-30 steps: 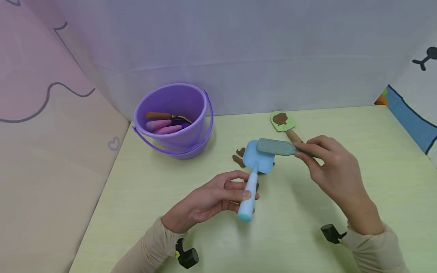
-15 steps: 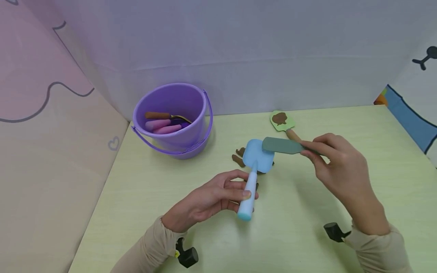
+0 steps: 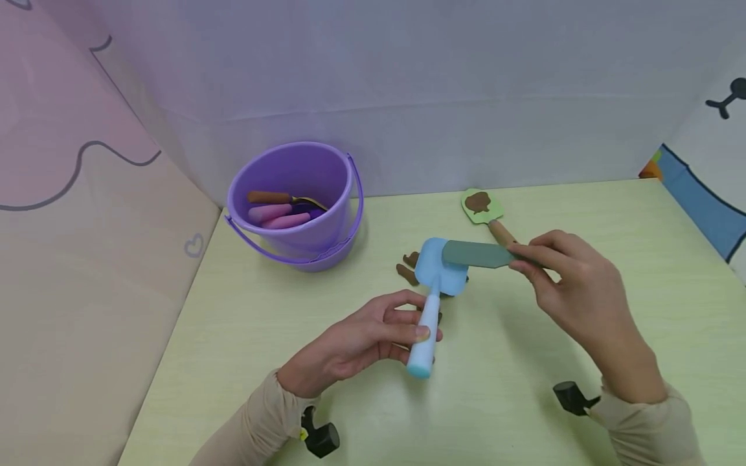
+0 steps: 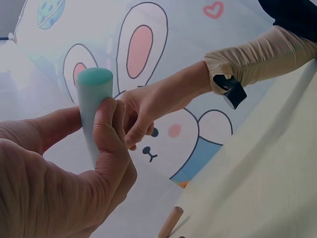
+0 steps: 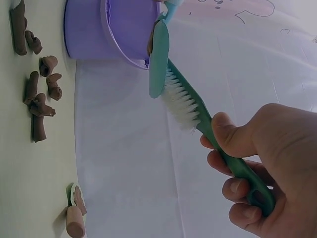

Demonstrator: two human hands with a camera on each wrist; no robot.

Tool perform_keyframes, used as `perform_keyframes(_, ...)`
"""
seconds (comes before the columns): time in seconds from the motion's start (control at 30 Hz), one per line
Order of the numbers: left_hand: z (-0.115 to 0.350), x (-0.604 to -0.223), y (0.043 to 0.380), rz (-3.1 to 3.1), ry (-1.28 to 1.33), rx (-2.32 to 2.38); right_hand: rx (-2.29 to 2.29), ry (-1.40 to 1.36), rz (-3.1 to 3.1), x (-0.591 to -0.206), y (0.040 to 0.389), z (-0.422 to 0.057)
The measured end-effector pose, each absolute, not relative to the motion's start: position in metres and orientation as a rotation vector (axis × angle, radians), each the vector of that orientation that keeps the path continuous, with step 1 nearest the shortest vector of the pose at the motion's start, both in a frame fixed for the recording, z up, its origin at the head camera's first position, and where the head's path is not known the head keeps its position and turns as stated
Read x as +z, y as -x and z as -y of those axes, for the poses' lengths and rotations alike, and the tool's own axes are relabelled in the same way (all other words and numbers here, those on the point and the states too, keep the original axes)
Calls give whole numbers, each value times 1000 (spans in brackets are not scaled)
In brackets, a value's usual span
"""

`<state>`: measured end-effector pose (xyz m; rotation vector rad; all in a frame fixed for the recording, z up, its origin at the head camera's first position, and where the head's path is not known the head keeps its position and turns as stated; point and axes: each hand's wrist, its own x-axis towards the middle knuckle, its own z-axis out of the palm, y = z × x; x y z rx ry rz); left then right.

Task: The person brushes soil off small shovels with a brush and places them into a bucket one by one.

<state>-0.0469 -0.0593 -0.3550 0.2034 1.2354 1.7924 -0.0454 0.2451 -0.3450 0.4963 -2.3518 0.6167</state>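
One blue shovel (image 3: 432,303) is right of the purple bucket (image 3: 303,243), pinched in the grip of the left hand (image 3: 367,340); farther from the bucket, the right hand (image 3: 583,291) curls its grip round a green brush (image 3: 478,254) overlapping the shovel, though contact is hard to judge. Brown pieces (image 3: 406,274) lie on the surface (image 3: 245,323), right of the bucket.

The right hand (image 5: 275,163) grips a green brush (image 5: 204,118), bristles at a turquoise trowel (image 5: 159,59); brown lumps (image 5: 41,106) and a purple bucket (image 5: 85,29) sit near the worktop's (image 5: 25,188) edge.
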Motion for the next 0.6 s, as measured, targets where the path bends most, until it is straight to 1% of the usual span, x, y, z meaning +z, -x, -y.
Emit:
perform_keyframes(0.23, 58, -357, 45, -1223, -212, 1784, 603, -466, 2347, -348, 47, -244)
perform_keyframes(0.6, 59, -360, 46, -1191, -201, 1809, 630, -534, 2377, -349, 46, -246)
